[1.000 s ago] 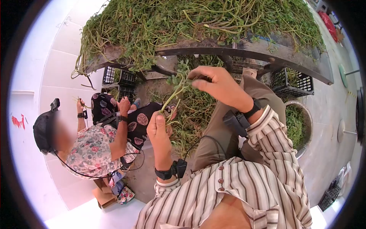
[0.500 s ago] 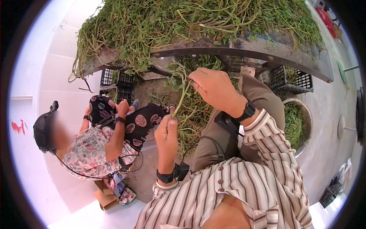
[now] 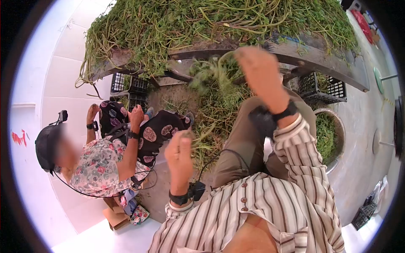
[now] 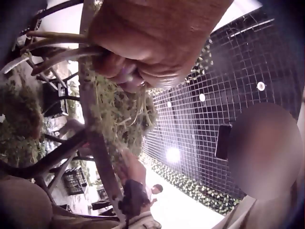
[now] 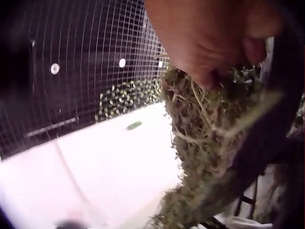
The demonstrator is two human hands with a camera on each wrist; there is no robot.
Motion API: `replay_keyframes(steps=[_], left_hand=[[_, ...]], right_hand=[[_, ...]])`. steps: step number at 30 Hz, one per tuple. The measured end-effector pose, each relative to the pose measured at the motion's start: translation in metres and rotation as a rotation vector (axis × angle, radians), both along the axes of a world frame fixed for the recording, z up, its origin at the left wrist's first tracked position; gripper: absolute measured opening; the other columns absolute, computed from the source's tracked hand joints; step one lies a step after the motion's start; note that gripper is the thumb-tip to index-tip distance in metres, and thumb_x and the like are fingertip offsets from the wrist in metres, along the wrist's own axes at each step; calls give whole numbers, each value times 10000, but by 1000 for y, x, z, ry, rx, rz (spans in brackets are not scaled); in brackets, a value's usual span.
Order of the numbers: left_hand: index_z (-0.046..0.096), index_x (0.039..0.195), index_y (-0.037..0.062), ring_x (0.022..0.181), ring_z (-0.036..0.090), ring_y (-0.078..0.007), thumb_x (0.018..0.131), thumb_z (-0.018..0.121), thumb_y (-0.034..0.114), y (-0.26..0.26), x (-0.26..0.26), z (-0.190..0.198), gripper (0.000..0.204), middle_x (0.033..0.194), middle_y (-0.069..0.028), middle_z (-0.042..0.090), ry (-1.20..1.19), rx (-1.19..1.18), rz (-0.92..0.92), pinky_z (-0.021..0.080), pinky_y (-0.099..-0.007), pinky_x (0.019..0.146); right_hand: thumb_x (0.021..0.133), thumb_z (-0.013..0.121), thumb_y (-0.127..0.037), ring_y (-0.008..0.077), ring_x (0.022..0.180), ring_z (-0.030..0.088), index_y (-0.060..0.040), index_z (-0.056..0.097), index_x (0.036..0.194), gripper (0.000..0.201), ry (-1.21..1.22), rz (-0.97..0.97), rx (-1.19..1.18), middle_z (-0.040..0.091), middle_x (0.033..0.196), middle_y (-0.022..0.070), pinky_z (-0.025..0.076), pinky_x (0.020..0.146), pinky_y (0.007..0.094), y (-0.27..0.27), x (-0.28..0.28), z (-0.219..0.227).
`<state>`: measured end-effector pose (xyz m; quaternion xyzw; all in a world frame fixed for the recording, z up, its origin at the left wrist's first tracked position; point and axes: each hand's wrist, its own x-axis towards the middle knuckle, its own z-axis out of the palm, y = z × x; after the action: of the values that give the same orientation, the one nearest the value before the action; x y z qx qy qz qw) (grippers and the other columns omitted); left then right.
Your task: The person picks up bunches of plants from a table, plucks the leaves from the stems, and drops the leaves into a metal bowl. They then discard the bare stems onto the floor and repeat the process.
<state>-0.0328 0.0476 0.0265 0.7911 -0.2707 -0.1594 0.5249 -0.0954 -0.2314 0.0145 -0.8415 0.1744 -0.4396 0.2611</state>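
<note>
My left hand (image 3: 179,156) is curled round a few cut green stems (image 4: 62,55), whose ends stick out past the fist in the left wrist view. Farther up, by the table edge, my right hand (image 3: 259,71) pinches a leafy green sprig (image 3: 211,76), blurred and hanging down from the fingers. In the right wrist view a smeared stem (image 5: 255,113) crosses below the curled fingers. A big heap of the same leafy greens (image 3: 177,25) covers the table just beyond my right hand.
The dark table edge (image 3: 211,53) runs across in front of me. More greens (image 3: 219,114) lie on the floor by my legs. Black crates (image 3: 322,88) stand under the table, and a round tub (image 3: 341,137) of greens is at my right. Another person (image 3: 101,160) sits at my left.
My right hand moved left and down to the stem by the left hand, then swung up and away with the leafy sprig. The left hand rose slightly, then shifted back left.
</note>
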Motion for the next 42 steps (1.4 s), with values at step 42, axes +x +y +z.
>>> replay_keyframes(steps=[42], left_hand=[[558, 838, 37, 393, 307, -11, 811, 656, 223, -64, -3, -6, 212, 530, 66, 401, 685, -180, -36, 206, -173, 365]], right_hand=[[927, 434, -200, 58, 429, 386, -60, 476, 807, 189, -86, 730, 1435, 395, 541, -39, 337, 401, 212, 77, 12, 1]])
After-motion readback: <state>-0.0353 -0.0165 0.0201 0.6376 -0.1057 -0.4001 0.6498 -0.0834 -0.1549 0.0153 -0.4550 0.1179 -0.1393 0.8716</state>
